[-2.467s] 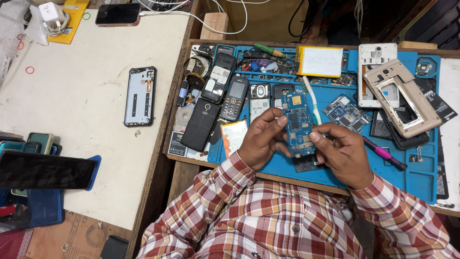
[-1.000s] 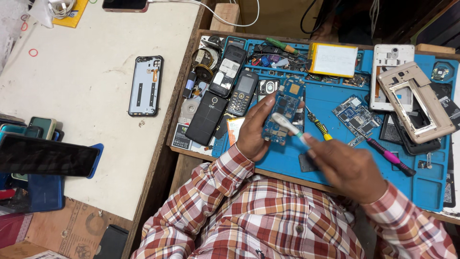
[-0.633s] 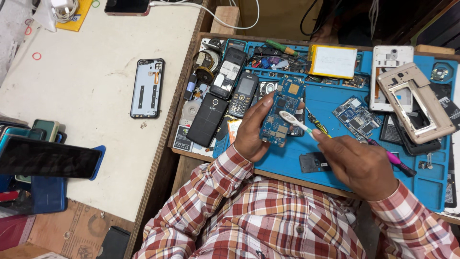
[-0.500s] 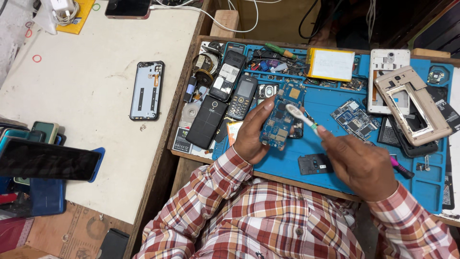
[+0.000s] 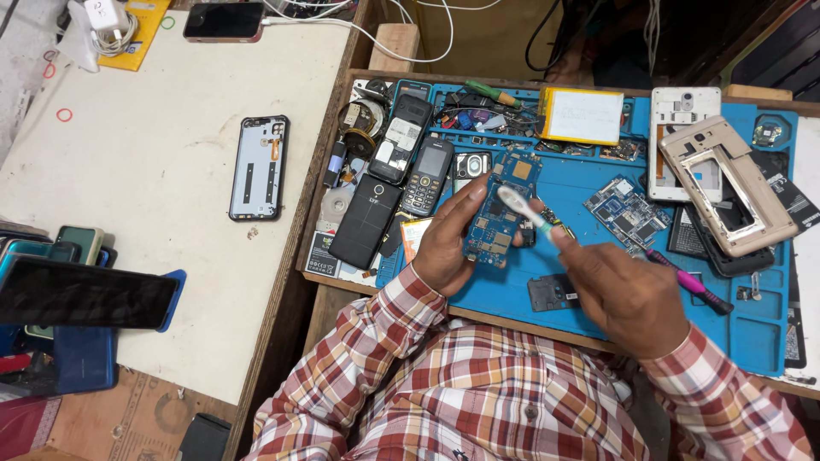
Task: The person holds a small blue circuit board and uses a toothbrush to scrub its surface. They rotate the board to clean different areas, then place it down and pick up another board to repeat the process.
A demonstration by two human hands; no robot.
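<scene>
Your left hand (image 5: 444, 248) grips the blue circuit board (image 5: 500, 218) by its edge, tilted up off the blue mat (image 5: 598, 282) so its face is reachable. Your right hand (image 5: 628, 294) is closed around a toothbrush (image 5: 525, 213), its head resting on the board just beyond your left fingertips.

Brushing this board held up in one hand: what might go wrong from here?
1. The left hand pinches the blue circuit board by its edge, in the air; brush pressure may tip it loose.
2. The white toothbrush in the right hand may snag small board parts.
3. A dropped board could land on the dark module lying below.
</scene>
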